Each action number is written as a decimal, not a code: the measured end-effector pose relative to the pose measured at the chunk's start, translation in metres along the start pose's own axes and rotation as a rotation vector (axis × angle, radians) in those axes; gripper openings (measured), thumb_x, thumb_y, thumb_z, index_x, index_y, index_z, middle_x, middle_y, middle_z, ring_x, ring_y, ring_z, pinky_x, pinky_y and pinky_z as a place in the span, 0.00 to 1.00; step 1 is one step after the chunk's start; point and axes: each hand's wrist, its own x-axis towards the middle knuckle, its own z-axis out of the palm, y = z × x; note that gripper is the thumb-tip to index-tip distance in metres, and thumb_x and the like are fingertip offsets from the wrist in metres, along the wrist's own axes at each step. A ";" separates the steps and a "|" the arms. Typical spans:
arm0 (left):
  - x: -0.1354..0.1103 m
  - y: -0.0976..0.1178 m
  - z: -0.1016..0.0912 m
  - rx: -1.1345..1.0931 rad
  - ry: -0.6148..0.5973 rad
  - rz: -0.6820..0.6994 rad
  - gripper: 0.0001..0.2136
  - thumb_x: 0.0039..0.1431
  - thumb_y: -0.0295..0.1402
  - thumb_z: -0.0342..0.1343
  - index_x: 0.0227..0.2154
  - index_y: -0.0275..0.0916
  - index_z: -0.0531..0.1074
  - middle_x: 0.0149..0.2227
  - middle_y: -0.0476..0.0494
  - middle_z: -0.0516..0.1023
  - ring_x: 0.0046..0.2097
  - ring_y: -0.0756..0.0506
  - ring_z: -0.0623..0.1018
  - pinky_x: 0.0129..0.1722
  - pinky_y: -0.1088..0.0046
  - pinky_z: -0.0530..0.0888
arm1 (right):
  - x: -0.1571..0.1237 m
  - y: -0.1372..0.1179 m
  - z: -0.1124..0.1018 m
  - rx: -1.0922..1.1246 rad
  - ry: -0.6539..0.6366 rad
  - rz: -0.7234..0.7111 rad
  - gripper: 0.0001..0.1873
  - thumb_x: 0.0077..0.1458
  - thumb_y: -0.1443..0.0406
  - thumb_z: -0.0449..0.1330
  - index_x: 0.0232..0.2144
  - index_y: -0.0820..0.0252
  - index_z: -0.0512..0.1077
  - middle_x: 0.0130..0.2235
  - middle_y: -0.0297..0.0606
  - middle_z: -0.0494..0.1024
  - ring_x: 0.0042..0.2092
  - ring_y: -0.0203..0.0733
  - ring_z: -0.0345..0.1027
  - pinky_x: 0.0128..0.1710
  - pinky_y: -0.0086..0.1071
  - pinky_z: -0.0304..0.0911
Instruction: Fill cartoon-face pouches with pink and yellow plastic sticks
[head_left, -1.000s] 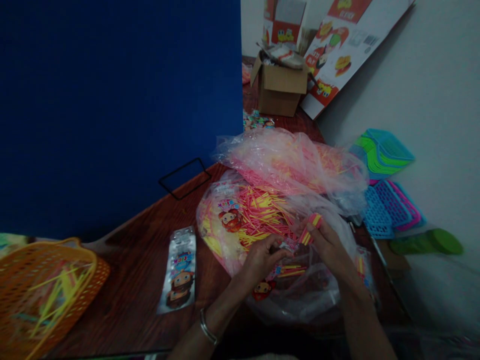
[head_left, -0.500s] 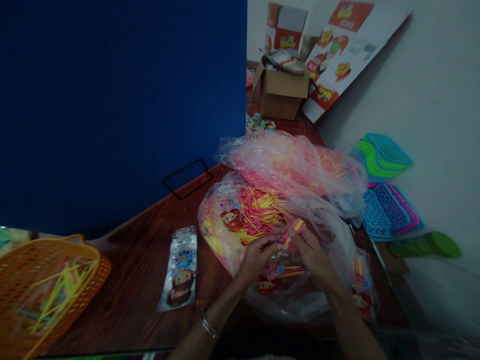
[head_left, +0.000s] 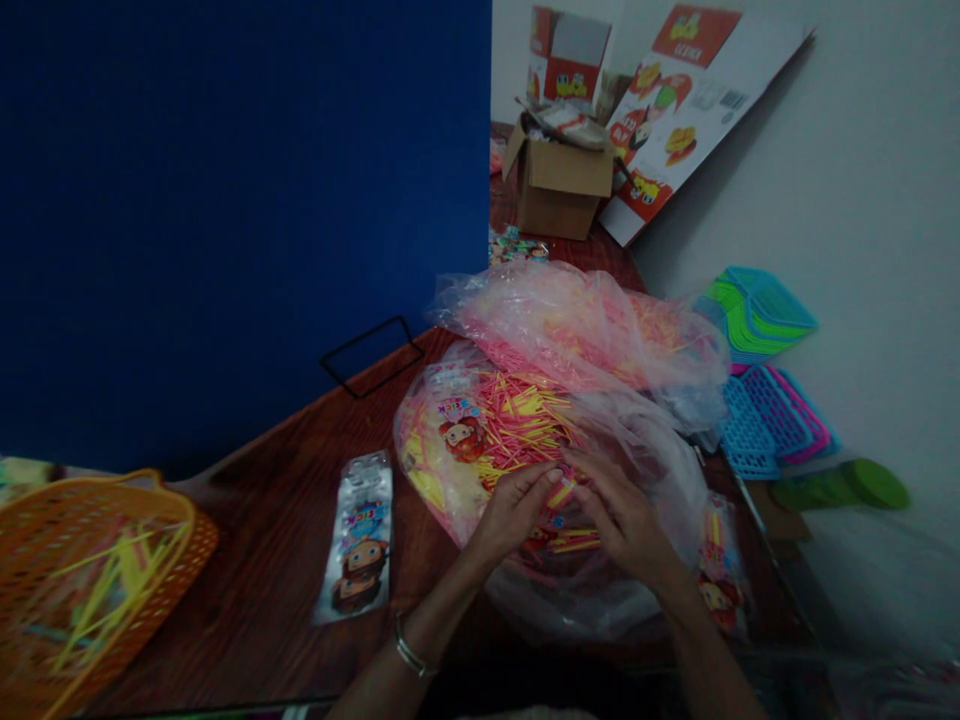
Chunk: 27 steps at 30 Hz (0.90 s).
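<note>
My left hand [head_left: 514,510] and my right hand [head_left: 622,515] meet over an open clear plastic bag [head_left: 585,610]. Both hands have their fingers closed on a small bundle of pink and yellow sticks [head_left: 562,490], mostly covered by the fingers. Just behind them, many loose thin pink and yellow sticks [head_left: 525,415] lie in the bag. A printed packet [head_left: 461,435] with a cartoon figure rests on the bag's left side. Below my hands is another packet with sticks [head_left: 574,541], partly hidden.
A silvery printed pouch [head_left: 360,540] lies left on the wooden table [head_left: 270,560], beyond it an orange basket [head_left: 191,560] with sticks. A second full bag [head_left: 585,320] sits behind. At right are a filled packet [head_left: 720,570] and plastic baskets [head_left: 765,310]. A blue partition [head_left: 247,220] stands left.
The bundle was raised and plainly visible at my right fingertips; now it is lower and mostly covered between both hands. My left hand's fingers have come up beside it.
</note>
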 end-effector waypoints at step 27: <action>0.003 0.016 0.001 -0.033 0.180 0.012 0.13 0.54 0.36 0.53 0.40 0.40 0.75 0.42 0.44 0.78 0.45 0.45 0.75 0.48 0.69 0.69 | -0.081 0.027 -0.027 -0.213 0.729 0.699 0.22 0.49 0.49 0.53 0.38 0.60 0.68 0.35 0.45 0.74 0.36 0.50 0.70 0.33 0.40 0.64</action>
